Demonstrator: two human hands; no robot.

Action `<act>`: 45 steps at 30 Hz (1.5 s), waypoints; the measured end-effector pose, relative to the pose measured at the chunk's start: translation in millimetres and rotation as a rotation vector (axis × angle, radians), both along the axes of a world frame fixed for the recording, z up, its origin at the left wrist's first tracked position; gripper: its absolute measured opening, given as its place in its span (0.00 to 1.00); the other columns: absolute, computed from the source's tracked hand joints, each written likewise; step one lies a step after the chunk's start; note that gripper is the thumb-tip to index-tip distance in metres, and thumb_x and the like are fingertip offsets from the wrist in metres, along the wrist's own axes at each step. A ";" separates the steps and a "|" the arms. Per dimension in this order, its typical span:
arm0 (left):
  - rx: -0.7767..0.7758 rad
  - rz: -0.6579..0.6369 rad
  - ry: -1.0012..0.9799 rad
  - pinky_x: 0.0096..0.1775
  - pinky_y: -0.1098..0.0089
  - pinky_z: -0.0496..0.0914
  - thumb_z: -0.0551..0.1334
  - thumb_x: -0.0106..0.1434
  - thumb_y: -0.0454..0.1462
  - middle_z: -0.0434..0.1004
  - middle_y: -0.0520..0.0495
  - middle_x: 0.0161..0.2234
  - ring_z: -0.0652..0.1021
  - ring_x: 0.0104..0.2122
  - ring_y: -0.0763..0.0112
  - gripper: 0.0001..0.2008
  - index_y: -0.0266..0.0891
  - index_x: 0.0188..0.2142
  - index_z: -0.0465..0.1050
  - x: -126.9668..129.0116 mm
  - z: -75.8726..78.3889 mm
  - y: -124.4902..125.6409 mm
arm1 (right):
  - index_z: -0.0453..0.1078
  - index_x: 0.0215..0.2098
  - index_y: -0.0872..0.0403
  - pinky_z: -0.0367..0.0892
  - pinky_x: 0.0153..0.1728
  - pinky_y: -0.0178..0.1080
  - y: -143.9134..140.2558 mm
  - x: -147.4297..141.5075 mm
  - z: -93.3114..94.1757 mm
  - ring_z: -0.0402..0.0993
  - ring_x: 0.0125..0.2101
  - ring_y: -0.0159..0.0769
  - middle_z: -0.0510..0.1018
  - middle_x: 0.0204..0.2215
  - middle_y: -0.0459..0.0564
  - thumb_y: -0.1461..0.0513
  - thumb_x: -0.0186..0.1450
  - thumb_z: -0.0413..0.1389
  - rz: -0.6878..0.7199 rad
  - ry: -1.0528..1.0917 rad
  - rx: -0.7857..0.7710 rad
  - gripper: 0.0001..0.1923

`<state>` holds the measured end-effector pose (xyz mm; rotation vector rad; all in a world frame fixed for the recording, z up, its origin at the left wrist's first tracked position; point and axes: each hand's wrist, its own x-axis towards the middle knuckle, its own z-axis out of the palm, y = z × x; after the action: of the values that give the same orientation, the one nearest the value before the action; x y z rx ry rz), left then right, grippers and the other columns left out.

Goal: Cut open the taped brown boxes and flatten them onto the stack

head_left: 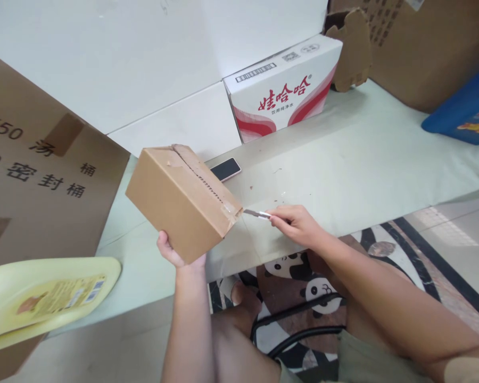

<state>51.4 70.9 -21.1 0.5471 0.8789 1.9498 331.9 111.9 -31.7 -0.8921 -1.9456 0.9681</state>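
Observation:
A brown cardboard box [175,202] is tilted above the light cloth-covered table [399,154], with my left hand [178,255] gripping it from below; most of those fingers are hidden behind it. Clear tape runs along its top seam, and a jagged line of slits follows that seam. In my right hand [293,221] is a utility knife [257,214], its fingers closed round the handle. The blade points left, its tip at or very near the box's right-hand end; contact cannot be told. Behind the box lies a smartphone [226,169], partly covered by it.
A red-and-white carton [283,96] stands at the back beside white panels. Left are a large printed cardboard carton [43,159] and a yellow bottle [51,298]. A blue package [463,111] stands far right. Small scraps lie mid-table; a black-framed stool [299,335] is below.

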 end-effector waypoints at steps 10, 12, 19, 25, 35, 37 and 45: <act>-0.058 -0.017 0.035 0.41 0.64 0.76 0.70 0.55 0.51 0.85 0.49 0.43 0.82 0.40 0.60 0.24 0.45 0.49 0.79 -3.6 -10.2 -2.8 | 0.79 0.32 0.55 0.61 0.28 0.34 -1.2 -8.3 3.9 0.69 0.24 0.31 0.75 0.22 0.47 0.59 0.70 0.49 -0.062 -0.030 -0.056 0.17; -0.080 -0.014 0.038 0.41 0.64 0.76 0.71 0.53 0.50 0.85 0.49 0.41 0.82 0.39 0.60 0.26 0.45 0.49 0.79 -3.0 -9.9 -3.4 | 0.79 0.34 0.55 0.60 0.29 0.33 -1.5 -8.3 4.3 0.69 0.24 0.31 0.74 0.22 0.47 0.60 0.70 0.49 -0.053 -0.038 -0.069 0.17; -0.171 -0.012 0.026 0.37 0.63 0.78 0.73 0.50 0.50 0.85 0.48 0.37 0.82 0.35 0.60 0.28 0.42 0.49 0.80 -0.2 -6.9 -2.2 | 0.79 0.35 0.56 0.61 0.30 0.34 -1.0 -7.1 4.3 0.69 0.25 0.31 0.76 0.23 0.47 0.60 0.70 0.49 -0.064 -0.050 -0.074 0.17; -0.161 -0.003 0.051 0.37 0.64 0.78 0.73 0.49 0.48 0.85 0.48 0.36 0.82 0.34 0.61 0.22 0.42 0.41 0.81 -1.3 -8.1 -2.1 | 0.80 0.36 0.55 0.59 0.29 0.34 -0.7 -7.3 2.6 0.69 0.24 0.32 0.76 0.23 0.47 0.59 0.70 0.49 -0.100 -0.086 -0.082 0.17; -0.123 -0.001 0.041 0.41 0.63 0.76 0.70 0.54 0.49 0.85 0.48 0.40 0.82 0.40 0.59 0.23 0.43 0.48 0.80 -2.6 -11.8 -3.2 | 0.80 0.37 0.56 0.59 0.30 0.33 -1.0 -7.9 0.4 0.69 0.25 0.31 0.75 0.23 0.47 0.59 0.71 0.49 -0.018 -0.126 -0.090 0.18; -0.105 0.006 0.046 0.41 0.64 0.76 0.70 0.54 0.48 0.85 0.48 0.42 0.82 0.39 0.60 0.23 0.44 0.48 0.80 -0.1 -10.7 -3.0 | 0.80 0.38 0.55 0.60 0.30 0.33 -0.8 -7.6 -0.8 0.69 0.25 0.31 0.75 0.23 0.46 0.59 0.71 0.48 0.002 -0.131 -0.105 0.17; -0.100 0.014 0.053 0.40 0.65 0.77 0.71 0.52 0.49 0.85 0.48 0.38 0.82 0.37 0.61 0.23 0.42 0.45 0.81 4.3 -8.0 -3.4 | 0.79 0.35 0.55 0.59 0.30 0.33 0.5 -6.4 0.1 0.68 0.25 0.31 0.74 0.24 0.47 0.58 0.72 0.48 0.062 -0.152 -0.109 0.19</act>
<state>55.7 67.4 -29.1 0.5370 1.0109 1.8999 325.6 112.4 -31.7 -0.9974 -2.0745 1.0789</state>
